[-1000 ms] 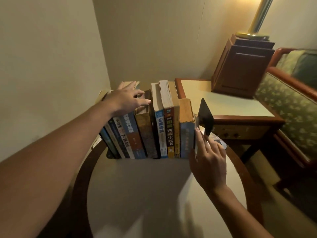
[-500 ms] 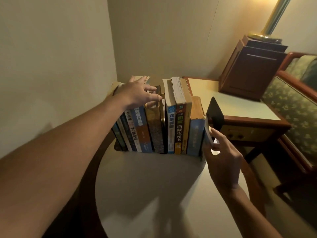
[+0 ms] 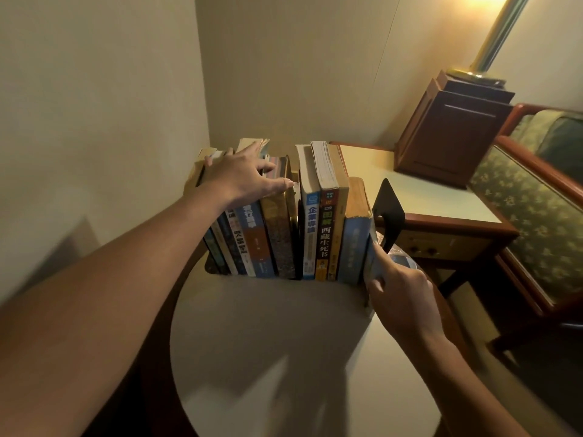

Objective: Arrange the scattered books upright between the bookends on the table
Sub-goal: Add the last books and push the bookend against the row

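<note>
Several books (image 3: pixel 325 234) stand in a row at the back of the round table (image 3: pixel 268 342). The left group leans slightly, leaving a narrow gap to the right group. My left hand (image 3: pixel 239 178) rests flat on the tops of the left group, fingers spread. A black bookend (image 3: pixel 388 209) stands at the row's right end. Only the dark base of the left bookend (image 3: pixel 209 268) shows under the books. My right hand (image 3: pixel 400 298) pinches a thin pale-blue book (image 3: pixel 372 257), which stands between the last blue book and the black bookend.
A wall (image 3: pixel 94 121) runs close along the left of the table. Behind on the right stands a wooden side table (image 3: pixel 441 197) with a dark wooden box (image 3: pixel 451 134) and a brass lamp pole (image 3: pixel 495 33). A green patterned armchair (image 3: pixel 530 209) fills the right edge.
My right hand has moved in toward the row, bringing the thin book against the last blue book beside the black bookend. My left hand stays on the book tops.
</note>
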Demonstrator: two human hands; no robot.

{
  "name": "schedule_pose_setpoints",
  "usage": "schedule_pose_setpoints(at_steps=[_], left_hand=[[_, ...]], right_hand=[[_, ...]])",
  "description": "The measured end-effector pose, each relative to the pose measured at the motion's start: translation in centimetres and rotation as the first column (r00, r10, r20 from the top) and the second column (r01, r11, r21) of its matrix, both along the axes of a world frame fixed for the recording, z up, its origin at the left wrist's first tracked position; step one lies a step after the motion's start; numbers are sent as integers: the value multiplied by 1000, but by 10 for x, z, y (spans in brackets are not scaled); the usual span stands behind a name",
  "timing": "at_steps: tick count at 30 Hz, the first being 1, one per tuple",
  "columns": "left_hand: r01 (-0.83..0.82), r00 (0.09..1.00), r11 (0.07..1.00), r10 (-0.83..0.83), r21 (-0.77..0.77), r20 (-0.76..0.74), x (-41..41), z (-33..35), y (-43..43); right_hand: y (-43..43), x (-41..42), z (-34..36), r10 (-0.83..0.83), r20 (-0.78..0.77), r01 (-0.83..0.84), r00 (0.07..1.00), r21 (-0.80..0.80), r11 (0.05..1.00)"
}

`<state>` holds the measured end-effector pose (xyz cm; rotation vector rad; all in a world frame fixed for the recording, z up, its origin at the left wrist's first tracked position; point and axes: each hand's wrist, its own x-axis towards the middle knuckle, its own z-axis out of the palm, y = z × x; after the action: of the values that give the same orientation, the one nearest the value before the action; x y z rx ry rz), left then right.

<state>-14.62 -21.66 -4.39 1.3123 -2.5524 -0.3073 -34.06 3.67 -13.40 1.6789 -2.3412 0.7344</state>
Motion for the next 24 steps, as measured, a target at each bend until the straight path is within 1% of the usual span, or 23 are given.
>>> schedule_pose_setpoints(at_steps=[2,5,8,11,12,13,15,16,19,24], left_hand=[[-17,998,1000,18,-12,62,0,2,1],[-26,997,999,23,46,69,0,6,5],[-20,999,998,17,60,51,2,9,10],[-15,1000,997,14,73,18,2,11,13],[-14,1000,997,14,75,12,3,11,14],[-14,1000,997,13,76,10,3,11,14],[-14,1000,997,13,73,14,4,13,15],[-12,1000,997,11,73,16,4,13,15],[-13,1000,997,11,73,29,2,14,14],[-12,999,997,10,75,32,2,11,8]], right_hand=[[0,2,5,-19,57,15,998,72,997],[-1,8,17,-49,109,24,993,219,976],[10,19,29,-28,111,-1,993,249,968],[29,33,35,78,145,-112,986,241,964],[35,39,36,127,155,-159,980,217,963],[38,44,37,185,147,-208,972,160,965],[39,51,35,285,67,-287,956,13,958],[37,56,35,309,31,-306,951,-69,950],[27,72,46,350,-16,-344,936,-235,909],[4,84,52,296,-168,-339,940,-385,859]])
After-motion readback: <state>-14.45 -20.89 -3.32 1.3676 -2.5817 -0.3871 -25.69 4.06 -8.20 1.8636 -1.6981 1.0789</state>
